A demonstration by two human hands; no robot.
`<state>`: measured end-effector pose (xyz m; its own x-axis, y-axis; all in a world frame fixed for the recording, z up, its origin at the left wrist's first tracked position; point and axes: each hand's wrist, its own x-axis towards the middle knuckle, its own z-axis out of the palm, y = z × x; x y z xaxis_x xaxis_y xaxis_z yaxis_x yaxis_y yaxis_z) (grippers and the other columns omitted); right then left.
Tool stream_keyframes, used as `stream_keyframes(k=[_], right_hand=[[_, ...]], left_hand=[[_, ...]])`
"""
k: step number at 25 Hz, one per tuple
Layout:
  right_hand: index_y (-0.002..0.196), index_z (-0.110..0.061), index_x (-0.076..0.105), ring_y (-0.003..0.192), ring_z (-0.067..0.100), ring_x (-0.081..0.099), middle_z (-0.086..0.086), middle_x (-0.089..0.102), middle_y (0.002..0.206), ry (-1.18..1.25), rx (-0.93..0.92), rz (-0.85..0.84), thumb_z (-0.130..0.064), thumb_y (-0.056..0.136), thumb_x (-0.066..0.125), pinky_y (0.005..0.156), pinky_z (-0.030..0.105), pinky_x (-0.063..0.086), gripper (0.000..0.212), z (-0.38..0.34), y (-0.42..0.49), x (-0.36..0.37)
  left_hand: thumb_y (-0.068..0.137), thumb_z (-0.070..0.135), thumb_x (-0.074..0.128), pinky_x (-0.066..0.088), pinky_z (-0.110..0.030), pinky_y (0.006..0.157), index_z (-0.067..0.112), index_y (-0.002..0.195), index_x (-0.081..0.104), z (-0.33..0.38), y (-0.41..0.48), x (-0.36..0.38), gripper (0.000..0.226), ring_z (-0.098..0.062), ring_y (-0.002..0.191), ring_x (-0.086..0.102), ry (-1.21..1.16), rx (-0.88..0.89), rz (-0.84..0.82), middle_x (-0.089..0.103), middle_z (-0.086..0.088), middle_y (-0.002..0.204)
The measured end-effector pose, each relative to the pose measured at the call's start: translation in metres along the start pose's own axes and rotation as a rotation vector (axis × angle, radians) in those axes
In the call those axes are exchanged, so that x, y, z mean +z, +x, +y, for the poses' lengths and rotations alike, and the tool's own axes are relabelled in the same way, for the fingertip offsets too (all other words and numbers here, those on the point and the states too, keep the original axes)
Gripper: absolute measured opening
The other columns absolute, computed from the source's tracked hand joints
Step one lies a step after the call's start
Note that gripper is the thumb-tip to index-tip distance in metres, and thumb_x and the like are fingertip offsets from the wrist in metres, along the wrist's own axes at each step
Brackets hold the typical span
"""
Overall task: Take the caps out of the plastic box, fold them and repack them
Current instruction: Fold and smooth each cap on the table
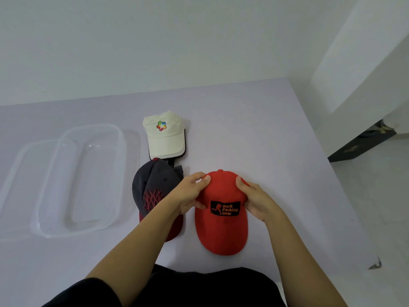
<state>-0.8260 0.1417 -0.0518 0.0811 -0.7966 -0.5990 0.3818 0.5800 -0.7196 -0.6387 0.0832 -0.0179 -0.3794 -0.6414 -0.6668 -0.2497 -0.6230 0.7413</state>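
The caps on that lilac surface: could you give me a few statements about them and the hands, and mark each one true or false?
1. Both hands hold the red cap by its crown. True: the left hand and right hand grip it from either side.
2. The white cap lies inside the plastic box. False: it lies on the surface beside the box, and the box holds no cap.
3. The red cap carries a black patch with orange lettering. True.
4. The dark grey cap lies to the right of the red cap. False: it lies to its left, between the red cap and the box.
5. The white cap has a multicoloured logo. True.
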Motion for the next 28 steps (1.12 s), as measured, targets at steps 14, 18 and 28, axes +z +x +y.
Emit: stream_keyframes(k=[14, 18, 28], right_hand=[[0.122, -0.023, 0.056, 0.113, 0.011, 0.052, -0.003, 0.057, 0.123, -0.656, -0.177, 0.275, -0.055, 0.088, 0.049, 0.098, 0.031, 0.042, 0.048, -0.021, 0.001, -0.002], [0.123, -0.024, 0.054, 0.113, 0.009, 0.047, -0.008, 0.047, 0.119, -0.716, -0.413, 0.463, -0.044, 0.091, 0.052, 0.098, 0.029, 0.038, 0.037, -0.056, -0.011, 0.004], [0.144, -0.010, 0.029, 0.133, 0.021, 0.041, 0.003, 0.038, 0.145, -0.749, -0.178, 0.014, -0.034, 0.091, 0.056, 0.105, 0.028, 0.035, 0.064, -0.016, 0.018, 0.159]], left_hand=[[0.093, 0.034, 0.053, 0.060, -0.040, 0.075, 0.012, 0.122, 0.060, 0.008, -0.003, -0.005, 0.037, -0.014, 0.090, 0.059, 0.298, 0.084, 0.177, 0.060, -0.010, 0.117], [0.093, 0.032, 0.050, 0.050, -0.042, 0.095, 0.014, 0.127, 0.058, 0.033, -0.028, -0.030, 0.039, -0.021, 0.102, 0.064, 0.570, 0.324, 0.446, 0.065, -0.004, 0.117], [0.090, 0.042, 0.055, 0.051, -0.046, 0.092, 0.003, 0.141, 0.032, -0.009, -0.055, -0.137, 0.068, -0.028, 0.114, 0.051, 0.288, 0.002, 0.515, 0.049, -0.010, 0.130]])
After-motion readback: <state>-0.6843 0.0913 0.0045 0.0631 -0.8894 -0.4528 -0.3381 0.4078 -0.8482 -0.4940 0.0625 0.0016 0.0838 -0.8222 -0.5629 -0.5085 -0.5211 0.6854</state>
